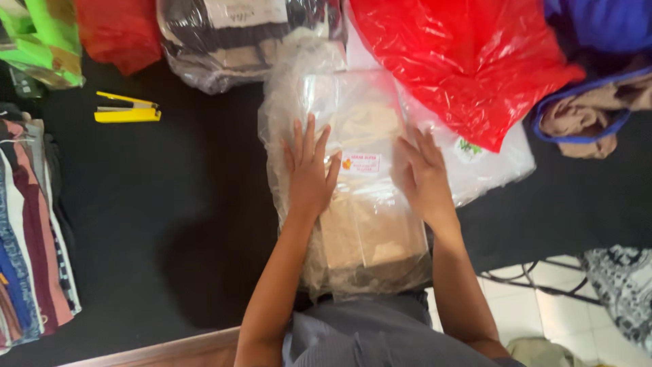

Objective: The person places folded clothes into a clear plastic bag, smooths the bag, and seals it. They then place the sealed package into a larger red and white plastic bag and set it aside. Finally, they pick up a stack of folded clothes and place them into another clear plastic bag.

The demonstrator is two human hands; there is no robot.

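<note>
A clear plastic bag (pixel 360 224) with folded beige cloth inside lies on the black table (pixel 170 204) right in front of me. A small white sticker (pixel 360 164) sits on its top face. My left hand (pixel 310 171) lies flat on the bag's left side, fingers spread. On the bag's right side my right hand (pixel 424 177) presses down flat, fingers apart. Neither hand grips anything.
A red plastic bag (pixel 468 61) lies at the back right over a white packet (pixel 489 163). A yellow stapler (pixel 127 109) sits back left. A stack of folded clothes (pixel 30 231) stands at the left edge. Another clear bag with striped cloth (pixel 231 41) is behind.
</note>
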